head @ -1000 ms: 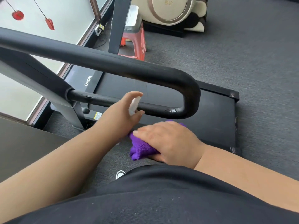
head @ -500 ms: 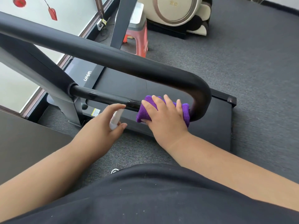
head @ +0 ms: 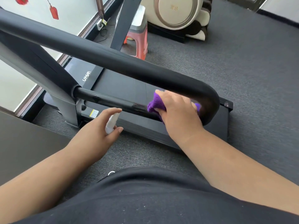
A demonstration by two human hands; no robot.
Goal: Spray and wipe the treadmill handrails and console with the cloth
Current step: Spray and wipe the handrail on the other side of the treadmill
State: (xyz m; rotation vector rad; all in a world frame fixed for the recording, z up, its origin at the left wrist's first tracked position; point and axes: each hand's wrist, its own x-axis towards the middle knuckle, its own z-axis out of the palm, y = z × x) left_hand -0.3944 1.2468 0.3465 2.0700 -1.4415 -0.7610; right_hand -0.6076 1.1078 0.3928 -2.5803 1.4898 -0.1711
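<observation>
A thick black treadmill handrail [head: 113, 60] runs from upper left and curves down at the right into a thinner lower bar [head: 113, 102]. My right hand [head: 178, 112] presses a purple cloth [head: 155, 104] around that lower bar, close to the curve. My left hand [head: 98, 131] holds a small white spray bottle [head: 111, 122] just below the lower bar, left of the cloth. The console is out of view.
The treadmill deck [head: 129, 84] lies below the rail on grey carpet [head: 242, 70]. A red stool [head: 139, 39] and a cream round machine [head: 176, 12] stand at the back. A dark tabletop [head: 24, 146] sits at the left, with a window wall behind.
My right hand lifted the purple cloth from low near my body up onto the lower bar and grips it by the curve. My left hand with the spray bottle dropped slightly below the bar.
</observation>
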